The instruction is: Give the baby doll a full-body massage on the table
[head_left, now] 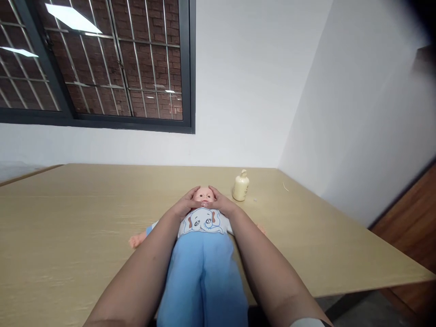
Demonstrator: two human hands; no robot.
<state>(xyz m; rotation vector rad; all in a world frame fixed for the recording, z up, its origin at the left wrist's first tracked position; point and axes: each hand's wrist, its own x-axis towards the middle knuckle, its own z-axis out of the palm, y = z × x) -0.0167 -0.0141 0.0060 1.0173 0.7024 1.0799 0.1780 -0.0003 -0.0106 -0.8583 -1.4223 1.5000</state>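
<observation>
- Head view: the doll [203, 249] lies face up on the table [85, 213], its head [204, 194] towards the wall [238, 81] and its blue trousers [203, 277] running towards you and out of frame.
- Your left hand [186, 204] and right hand [220, 203] cup the doll's head from either side, fingers along the sides, thumbs meeting just below the mouth; how hard you press cannot be told.
- Judging by looks, the doll should be light, with a smooth, firm head that may slip under flat palms, so curved fingers suit it.
- The body under the elephant-print shirt [204, 221] is probably softer and floppy; the torso beneath the arms looks the better hold for lifting.
- A cream bottle [241, 188] stands upright beyond your right hand, near but not touching.
</observation>
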